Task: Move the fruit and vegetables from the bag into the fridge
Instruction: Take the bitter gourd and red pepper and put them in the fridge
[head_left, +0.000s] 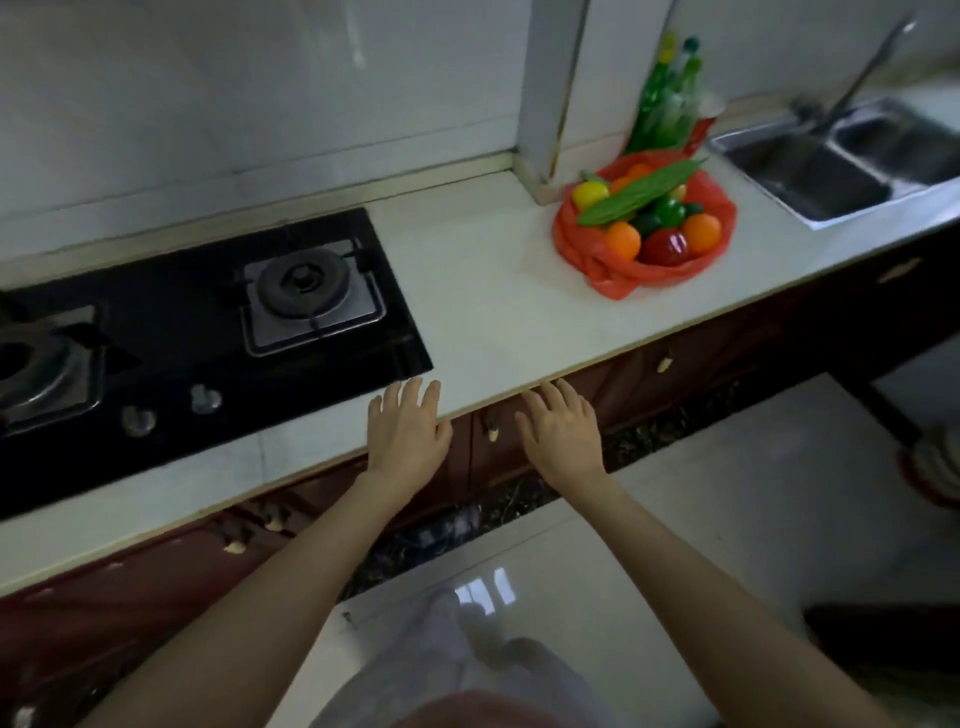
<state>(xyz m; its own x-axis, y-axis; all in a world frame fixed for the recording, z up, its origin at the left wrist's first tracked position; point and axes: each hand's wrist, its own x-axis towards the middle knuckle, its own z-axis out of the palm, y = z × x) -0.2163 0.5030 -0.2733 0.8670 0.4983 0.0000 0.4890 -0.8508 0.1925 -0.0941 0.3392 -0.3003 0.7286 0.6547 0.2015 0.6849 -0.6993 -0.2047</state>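
Note:
A red plastic bag (597, 260) lies open on the white counter (493, 291) at the right, near the sink. Inside it I see two oranges (622, 240), a red apple (665, 248), a long green gourd (639, 192), a yellow fruit (589, 193) and dark green pieces. My left hand (408, 431) hovers palm down over the counter's front edge, fingers spread, holding nothing. My right hand (563, 434) is beside it, just in front of the edge, also open. Both hands are well short of the bag. No fridge is in view.
A black two-burner gas hob (208, 332) fills the counter's left part. A steel double sink (841, 161) with a tap sits at the far right. Green bottles (667, 98) stand behind the bag by a white pillar. Dark red cabinets run below; glossy floor tiles lie underfoot.

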